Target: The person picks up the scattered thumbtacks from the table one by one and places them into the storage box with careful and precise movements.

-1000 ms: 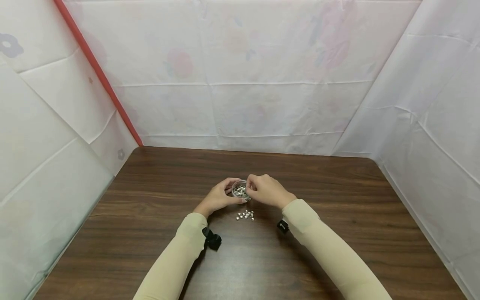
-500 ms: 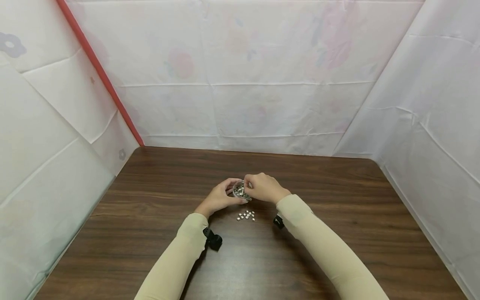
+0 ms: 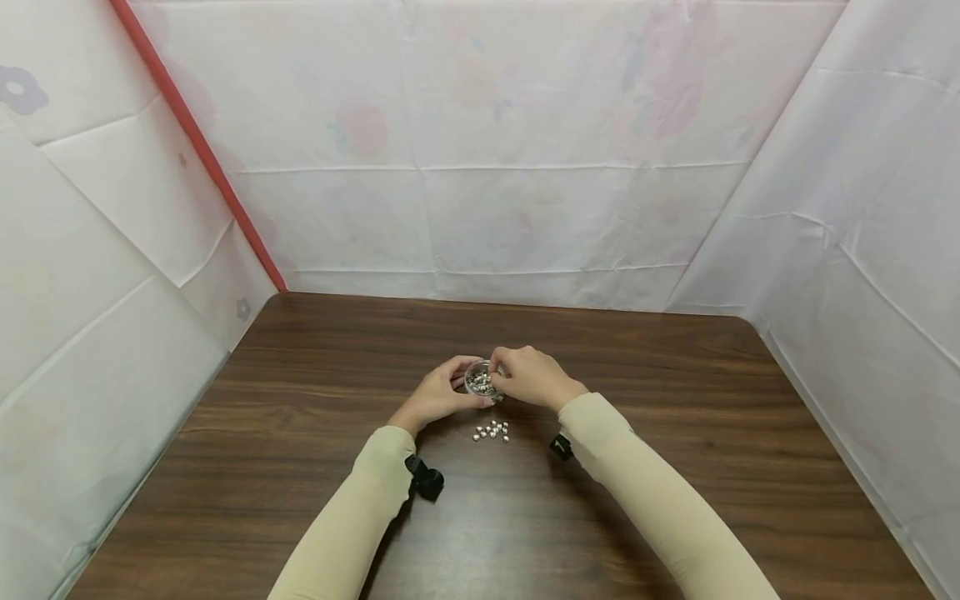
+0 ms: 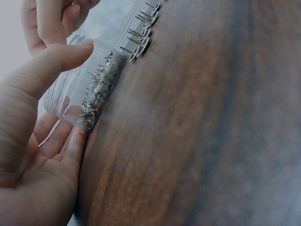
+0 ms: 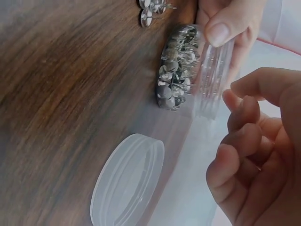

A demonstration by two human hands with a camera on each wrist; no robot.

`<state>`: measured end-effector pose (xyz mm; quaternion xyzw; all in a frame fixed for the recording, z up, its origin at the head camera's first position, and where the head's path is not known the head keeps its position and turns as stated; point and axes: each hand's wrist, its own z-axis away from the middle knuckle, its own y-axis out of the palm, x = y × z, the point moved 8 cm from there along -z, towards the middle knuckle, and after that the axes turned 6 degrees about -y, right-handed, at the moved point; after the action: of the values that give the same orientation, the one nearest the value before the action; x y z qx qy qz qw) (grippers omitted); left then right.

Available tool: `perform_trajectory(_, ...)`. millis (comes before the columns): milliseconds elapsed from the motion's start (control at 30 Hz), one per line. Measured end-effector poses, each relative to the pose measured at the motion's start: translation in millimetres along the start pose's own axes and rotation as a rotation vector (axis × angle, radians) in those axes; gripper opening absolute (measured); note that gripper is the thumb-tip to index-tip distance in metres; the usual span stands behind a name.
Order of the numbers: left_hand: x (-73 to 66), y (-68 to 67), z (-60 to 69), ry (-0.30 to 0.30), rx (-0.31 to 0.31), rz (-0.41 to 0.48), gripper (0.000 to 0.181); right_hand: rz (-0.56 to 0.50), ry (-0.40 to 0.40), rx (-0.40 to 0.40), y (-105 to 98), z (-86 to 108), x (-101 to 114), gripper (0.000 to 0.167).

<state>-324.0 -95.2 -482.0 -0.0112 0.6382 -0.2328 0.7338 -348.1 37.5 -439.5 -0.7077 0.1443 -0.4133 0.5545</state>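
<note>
A clear round plastic jar (image 3: 481,381) full of silver thumbtacks (image 5: 176,75) stands on the table, its mouth uncovered. My left hand (image 3: 437,394) grips the jar from the left, thumb on the near side and fingers behind it. Over the mouth is my right hand (image 3: 535,377), its fingers curled and the thumb and index tips close together at the rim. Whether a tack sits between those tips is hidden. A small cluster of loose thumbtacks (image 3: 492,431) lies just in front of the jar, some with points up in the left wrist view.
A clear round lid (image 5: 127,181) lies on the table beside the jar, under the right hand in the right wrist view. The dark wood-grain table (image 3: 337,350) is bordered by pale hanging sheets (image 3: 480,217) at the back and sides.
My right hand has shifted slightly left over the jar's mouth and then hardly moved. The left hand keeps its grip, and the loose thumbtacks look the same.
</note>
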Motion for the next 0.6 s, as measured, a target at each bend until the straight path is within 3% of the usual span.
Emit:
perform_trajectory(100, 3.2, 0.4, -3.3, 0.001, 0.006, -0.010, 0.075, -0.005, -0.017, -0.012, -2, 5.7, 2, 0.006)
perform_trajectory(300, 25.6, -0.2, -18.7, 0.007, -0.023, -0.012, 0.075, 0.000, -0.040, -0.013, -2, 17.8, 7, 0.004)
perform_trajectory(600, 27.7, -2.1, -20.0, 0.035, -0.031, -0.015, 0.073, 0.084, -0.134, -0.051, 0, 32.7, 13, 0.004)
